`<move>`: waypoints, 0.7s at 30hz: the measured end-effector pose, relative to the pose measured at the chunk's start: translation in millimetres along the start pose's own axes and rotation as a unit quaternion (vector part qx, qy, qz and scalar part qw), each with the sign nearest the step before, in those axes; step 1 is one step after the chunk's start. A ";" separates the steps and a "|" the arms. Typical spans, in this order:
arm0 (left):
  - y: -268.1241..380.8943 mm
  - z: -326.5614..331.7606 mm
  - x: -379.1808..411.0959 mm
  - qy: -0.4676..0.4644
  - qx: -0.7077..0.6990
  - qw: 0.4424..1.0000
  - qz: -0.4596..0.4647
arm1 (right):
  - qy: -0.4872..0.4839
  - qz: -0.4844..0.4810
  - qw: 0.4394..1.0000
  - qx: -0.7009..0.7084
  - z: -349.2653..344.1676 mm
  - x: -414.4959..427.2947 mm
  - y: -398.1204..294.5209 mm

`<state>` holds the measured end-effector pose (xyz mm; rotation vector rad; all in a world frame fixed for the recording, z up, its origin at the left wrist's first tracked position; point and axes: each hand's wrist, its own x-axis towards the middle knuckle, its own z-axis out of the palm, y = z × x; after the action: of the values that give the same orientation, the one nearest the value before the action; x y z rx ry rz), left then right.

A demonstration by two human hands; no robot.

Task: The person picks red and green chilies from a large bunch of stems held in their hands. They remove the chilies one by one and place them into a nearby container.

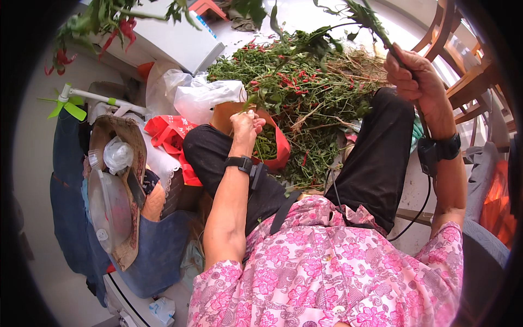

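My right hand [416, 79] is raised at the upper right, wrapped around the thick stem of a chili pepper plant [374, 24]. Leafy branches of a plant stretch across the top, and red chilies [122, 32] dangle at the upper left. Over a red bag [282, 145] is my left hand [246, 124], fingers curled and thumb bent in; whether something small is pinched there cannot be made out. Inside the bag lie slender green chilies [265, 147]. Beyond it spreads a heap of uprooted chili plants [302, 86] with red fruit, leaves and bare roots.
White plastic bags [208, 96] and another red bag [169, 131] lie left of my knee. A woven basket [122, 261] holding a clear plastic container [108, 208] rests on blue fabric [151, 253]. Wooden chair frames [470, 83] stand at right. A cable [425, 208] hangs from my right wrist device.
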<state>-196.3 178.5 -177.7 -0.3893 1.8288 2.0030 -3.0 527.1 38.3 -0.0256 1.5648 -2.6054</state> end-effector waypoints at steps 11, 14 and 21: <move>-19.3 -28.5 5.7 0.050 0.007 0.999 -0.018 | 0.042 -0.082 0.993 -0.069 -22.4 -15.3 -34.7; -5.5 -25.9 -15.2 0.017 -0.029 0.999 -0.012 | 0.060 -0.099 0.987 -0.114 -40.9 -3.0 -35.7; 9.7 -32.9 -60.0 -0.081 -0.124 0.988 0.046 | 0.198 -0.078 0.921 -0.328 -64.6 42.5 1.7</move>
<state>-149.9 139.0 -145.0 -0.2071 1.5300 2.2620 -49.4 579.0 4.7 0.3582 2.6076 -2.1363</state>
